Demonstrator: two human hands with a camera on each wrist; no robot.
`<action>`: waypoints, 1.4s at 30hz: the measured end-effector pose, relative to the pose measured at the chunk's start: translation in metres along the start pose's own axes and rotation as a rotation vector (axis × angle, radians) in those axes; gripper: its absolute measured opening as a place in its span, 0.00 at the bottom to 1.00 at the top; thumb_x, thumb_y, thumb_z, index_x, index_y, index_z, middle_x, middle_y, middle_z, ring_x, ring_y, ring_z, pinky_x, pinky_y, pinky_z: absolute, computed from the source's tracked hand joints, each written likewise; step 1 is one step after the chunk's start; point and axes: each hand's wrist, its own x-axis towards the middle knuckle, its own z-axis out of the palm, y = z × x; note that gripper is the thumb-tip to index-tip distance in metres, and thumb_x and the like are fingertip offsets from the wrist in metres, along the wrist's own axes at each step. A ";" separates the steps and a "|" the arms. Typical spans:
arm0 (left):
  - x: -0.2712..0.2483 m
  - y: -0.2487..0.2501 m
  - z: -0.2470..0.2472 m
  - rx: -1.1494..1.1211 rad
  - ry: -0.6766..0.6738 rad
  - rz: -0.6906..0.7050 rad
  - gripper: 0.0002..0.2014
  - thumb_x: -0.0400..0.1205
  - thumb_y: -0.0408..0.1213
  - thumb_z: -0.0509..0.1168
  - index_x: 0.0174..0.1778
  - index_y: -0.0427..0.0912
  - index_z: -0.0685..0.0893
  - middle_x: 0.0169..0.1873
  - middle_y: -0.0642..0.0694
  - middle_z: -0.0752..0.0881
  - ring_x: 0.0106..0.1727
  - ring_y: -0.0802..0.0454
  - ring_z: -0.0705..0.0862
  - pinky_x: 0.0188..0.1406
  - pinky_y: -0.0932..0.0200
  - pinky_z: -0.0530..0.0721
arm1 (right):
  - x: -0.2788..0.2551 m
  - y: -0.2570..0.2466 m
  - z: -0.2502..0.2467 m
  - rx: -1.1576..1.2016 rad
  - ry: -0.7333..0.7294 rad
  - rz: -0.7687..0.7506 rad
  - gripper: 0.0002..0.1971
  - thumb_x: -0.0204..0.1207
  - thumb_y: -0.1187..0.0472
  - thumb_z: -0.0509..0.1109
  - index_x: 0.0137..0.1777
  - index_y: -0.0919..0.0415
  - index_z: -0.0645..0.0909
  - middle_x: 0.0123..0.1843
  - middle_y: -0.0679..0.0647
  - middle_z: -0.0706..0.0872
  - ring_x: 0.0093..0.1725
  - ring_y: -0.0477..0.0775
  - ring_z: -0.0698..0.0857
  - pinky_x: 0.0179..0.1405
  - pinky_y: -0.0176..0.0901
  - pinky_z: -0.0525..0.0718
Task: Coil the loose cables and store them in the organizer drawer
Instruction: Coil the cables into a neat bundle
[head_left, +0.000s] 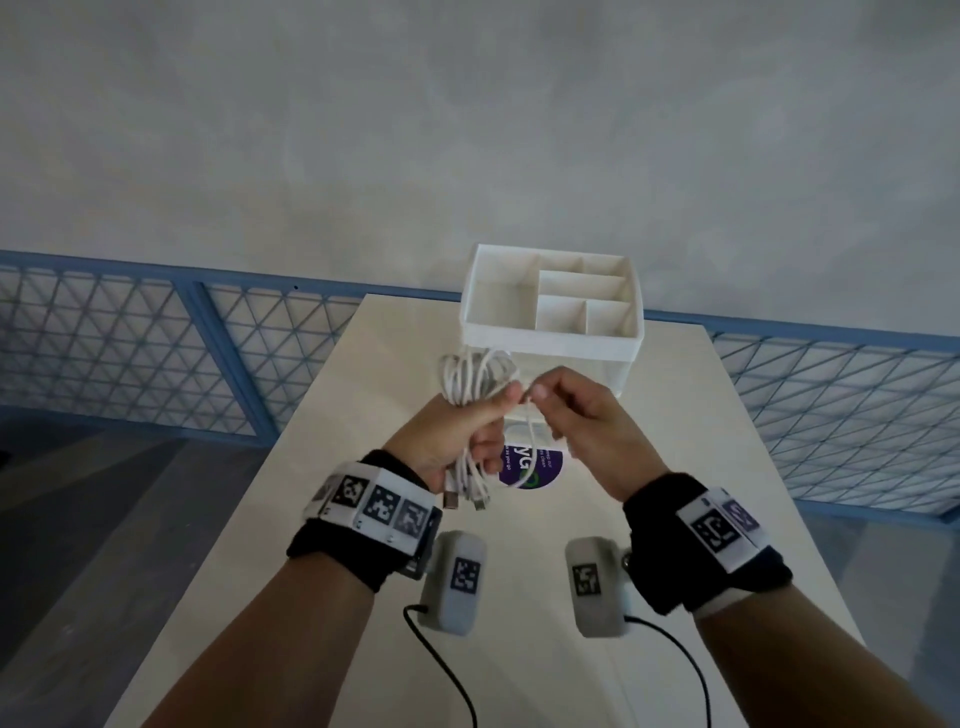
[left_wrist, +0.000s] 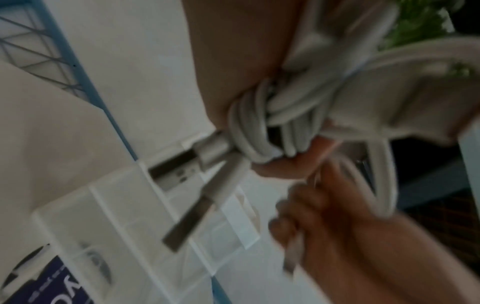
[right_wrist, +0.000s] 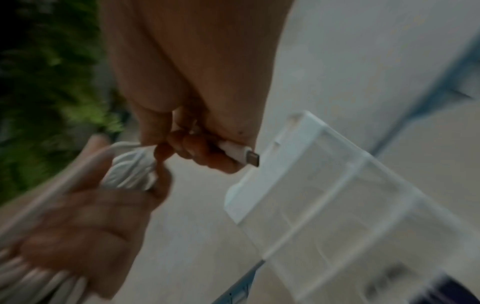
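Observation:
Above the table my left hand (head_left: 475, 431) grips a bundle of white cable (head_left: 470, 374); its loops stick up over my fist. Two metal-tipped plugs (head_left: 465, 500) hang below it. My right hand (head_left: 543, 397) pinches the loose end of the same cable right beside my left thumb. In the right wrist view that end is a small white plug (right_wrist: 240, 154) held between my fingers. In the left wrist view the coil (left_wrist: 270, 125) shows several turns wound round its middle. The white organizer (head_left: 550, 340) stands just behind both hands, its clear drawer (head_left: 582, 376) below the top compartments.
The pale table (head_left: 337, 493) is narrow, with its edges close on both sides. A round purple sticker (head_left: 535, 467) lies under my hands. A blue mesh railing (head_left: 130, 338) runs behind, and a grey wall rises beyond it.

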 end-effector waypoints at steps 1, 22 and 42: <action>0.001 -0.003 0.006 0.006 0.017 -0.001 0.08 0.70 0.47 0.68 0.31 0.47 0.81 0.12 0.55 0.67 0.13 0.59 0.65 0.16 0.64 0.73 | 0.005 -0.005 0.002 -0.066 -0.029 -0.065 0.09 0.78 0.65 0.64 0.37 0.53 0.76 0.30 0.48 0.75 0.33 0.45 0.74 0.34 0.31 0.73; 0.020 -0.019 0.034 -0.151 0.219 0.146 0.13 0.81 0.39 0.60 0.56 0.36 0.80 0.44 0.39 0.86 0.43 0.48 0.88 0.42 0.55 0.88 | 0.001 -0.002 0.035 0.469 0.456 0.085 0.14 0.77 0.73 0.61 0.48 0.51 0.73 0.47 0.52 0.81 0.43 0.50 0.84 0.41 0.42 0.85; 0.034 -0.041 0.051 0.017 0.268 0.260 0.15 0.72 0.45 0.68 0.51 0.43 0.84 0.42 0.41 0.89 0.47 0.46 0.88 0.44 0.49 0.88 | -0.003 0.012 -0.018 0.077 -0.370 0.242 0.46 0.66 0.70 0.68 0.79 0.51 0.46 0.66 0.60 0.81 0.54 0.51 0.86 0.46 0.41 0.84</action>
